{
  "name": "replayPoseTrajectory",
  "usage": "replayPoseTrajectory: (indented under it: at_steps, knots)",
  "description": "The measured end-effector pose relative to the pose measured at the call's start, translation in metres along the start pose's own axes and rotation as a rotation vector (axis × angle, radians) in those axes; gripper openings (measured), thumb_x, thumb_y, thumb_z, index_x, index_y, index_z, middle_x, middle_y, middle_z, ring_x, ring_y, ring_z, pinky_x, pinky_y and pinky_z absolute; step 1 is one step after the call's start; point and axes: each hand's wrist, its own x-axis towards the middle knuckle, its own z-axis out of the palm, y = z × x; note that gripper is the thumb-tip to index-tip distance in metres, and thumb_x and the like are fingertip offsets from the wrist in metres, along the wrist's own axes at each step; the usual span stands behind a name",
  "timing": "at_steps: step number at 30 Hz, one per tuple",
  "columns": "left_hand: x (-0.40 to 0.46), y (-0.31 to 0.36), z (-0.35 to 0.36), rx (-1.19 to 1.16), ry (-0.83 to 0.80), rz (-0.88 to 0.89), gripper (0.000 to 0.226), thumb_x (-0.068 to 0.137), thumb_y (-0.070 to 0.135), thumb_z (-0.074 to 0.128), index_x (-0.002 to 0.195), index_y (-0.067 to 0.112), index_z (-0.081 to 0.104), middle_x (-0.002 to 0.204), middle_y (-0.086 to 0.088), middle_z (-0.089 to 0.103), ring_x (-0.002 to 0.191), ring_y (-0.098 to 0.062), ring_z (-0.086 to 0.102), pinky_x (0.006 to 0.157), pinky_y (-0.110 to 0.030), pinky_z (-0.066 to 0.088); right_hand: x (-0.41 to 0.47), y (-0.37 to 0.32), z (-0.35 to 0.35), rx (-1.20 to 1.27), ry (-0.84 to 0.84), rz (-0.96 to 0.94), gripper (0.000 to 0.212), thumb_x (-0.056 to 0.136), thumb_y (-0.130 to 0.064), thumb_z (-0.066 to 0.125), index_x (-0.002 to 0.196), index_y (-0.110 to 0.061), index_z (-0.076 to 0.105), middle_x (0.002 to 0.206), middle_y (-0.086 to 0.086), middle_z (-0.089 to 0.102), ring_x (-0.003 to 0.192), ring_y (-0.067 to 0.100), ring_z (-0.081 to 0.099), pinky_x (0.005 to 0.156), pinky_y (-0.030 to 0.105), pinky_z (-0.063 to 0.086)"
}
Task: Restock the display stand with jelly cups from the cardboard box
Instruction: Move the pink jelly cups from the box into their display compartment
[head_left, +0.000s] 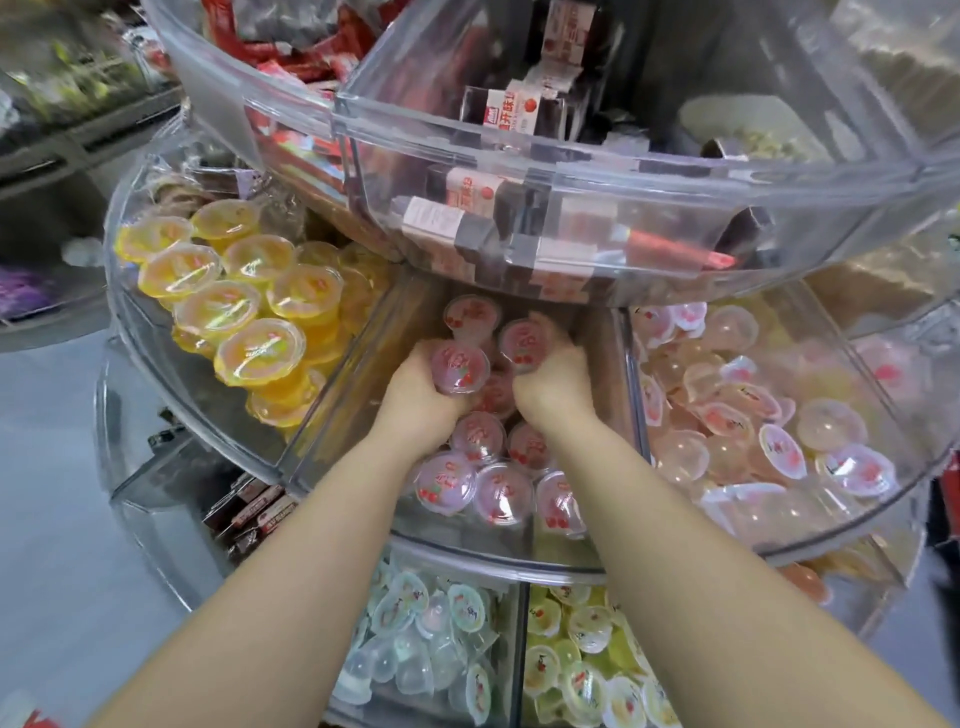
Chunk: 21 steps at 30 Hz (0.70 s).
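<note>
Head view only. Clear tiered display stand (571, 208) fills the frame. Middle tier, centre compartment (332, 395): both hands reach in from the bottom of the frame.

Left hand (415, 395), just left of centre, has its fingers curled round a pink jelly cup (460, 366), lid up. Right hand (553, 379), just right of it, grips a second pink cup (524, 340) with curled fingers; fingertips hidden behind the cup.

More pink cups (478, 483) sit in rows below the hands, at the front of the same compartment, lids up; another cup (470, 314) stands at the back. Yellow cups (234, 312) fill the compartment at centre left, pale loose cups (753, 415) the one at centre right. Cardboard box not in view.

Step, as a judgement: placing two cups at the rear of the pink compartment. To do well: set each down upright, lid up, tight beside neighbours, fill back to front, keep wrists under the upper tier rim, release only once seated so the rows don't topple.
</note>
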Motion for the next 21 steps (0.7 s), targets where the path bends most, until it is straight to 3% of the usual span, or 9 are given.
replayPoseTrajectory:
  at_steps: [2,4,7,9,11,13,16,18,21]
  knots:
    - [0.001,-0.002,0.002,0.011,0.027,-0.021,0.033,0.072,0.017,0.076,0.088,0.031,0.051,0.086,0.011,0.06,0.083,-0.01,0.059,0.067,-0.022,0.048,0.002,0.003,0.003,0.054,0.013,-0.016,0.057,0.083,-0.003,0.053,0.136,-0.022,0.043,0.13,0.008,0.055,0.118,0.024,0.052,0.095,0.024,0.041]
    - [0.003,-0.001,0.004,0.053,0.054,-0.053,0.039,0.067,0.022,0.081,0.099,0.019,0.057,0.096,0.0,0.066,0.089,-0.019,0.062,0.077,-0.031,0.053,0.004,0.006,0.006,0.069,0.091,-0.002,0.048,0.082,-0.004,0.053,0.127,-0.018,0.051,0.106,0.005,0.063,0.098,0.023,0.058,0.082,0.025,0.044]
    - [0.003,0.003,0.005,0.093,0.124,-0.074,0.042,0.064,0.025,0.083,0.099,0.013,0.062,0.096,-0.007,0.069,0.091,-0.027,0.064,0.08,-0.038,0.054,0.009,0.007,0.01,0.042,0.173,0.123,0.015,0.081,-0.003,0.055,0.095,-0.004,0.06,0.069,0.0,0.052,0.076,0.025,0.058,0.062,0.026,0.043]
    - [0.003,0.002,0.005,0.069,0.125,-0.095,0.039,0.068,0.022,0.079,0.103,0.014,0.063,0.099,-0.008,0.069,0.094,-0.028,0.064,0.083,-0.04,0.054,0.01,0.005,0.01,0.026,0.173,0.167,0.012,0.083,-0.009,0.058,0.091,0.0,0.061,0.073,0.007,0.059,0.08,0.029,0.062,0.062,0.029,0.045]
    - [0.004,0.001,0.005,-0.001,0.098,-0.129,0.038,0.072,0.017,0.075,0.107,0.016,0.061,0.102,-0.007,0.069,0.096,-0.027,0.064,0.084,-0.043,0.054,0.008,0.002,0.01,0.062,0.159,0.158,0.024,0.083,-0.012,0.062,0.104,0.0,0.059,0.096,0.015,0.066,0.094,0.03,0.063,0.075,0.032,0.051]
    - [0.005,0.0,0.003,-0.051,0.042,-0.157,0.034,0.073,0.017,0.074,0.105,0.016,0.062,0.098,-0.006,0.069,0.091,-0.025,0.066,0.08,-0.045,0.056,0.0,0.0,0.008,0.174,0.145,0.159,0.038,0.079,-0.01,0.067,0.114,-0.004,0.052,0.107,0.009,0.064,0.102,0.025,0.06,0.086,0.031,0.049]
    - [0.003,-0.002,0.0,-0.112,-0.011,-0.167,0.031,0.071,0.013,0.076,0.097,0.021,0.061,0.093,-0.001,0.069,0.089,-0.021,0.067,0.077,-0.041,0.057,-0.018,0.008,0.009,0.299,0.126,0.215,0.033,0.077,-0.006,0.067,0.102,-0.017,0.048,0.086,-0.002,0.057,0.08,0.013,0.057,0.071,0.021,0.045]
    - [0.002,-0.004,-0.002,-0.166,-0.022,-0.188,0.043,0.07,0.007,0.076,0.106,0.023,0.057,0.102,-0.001,0.067,0.096,-0.02,0.064,0.082,-0.04,0.055,-0.026,0.011,0.011,0.294,0.029,0.248,0.023,0.079,-0.007,0.065,0.096,-0.016,0.052,0.088,0.002,0.061,0.071,0.011,0.057,0.059,0.017,0.046]
    - [-0.001,-0.004,-0.004,-0.196,-0.04,-0.198,0.041,0.074,-0.002,0.069,0.104,0.024,0.057,0.104,-0.003,0.068,0.097,-0.021,0.064,0.086,-0.044,0.054,-0.028,0.001,0.014,0.095,-0.197,0.113,0.028,0.081,-0.007,0.059,0.109,-0.01,0.06,0.106,0.009,0.067,0.096,0.025,0.063,0.083,0.033,0.054]
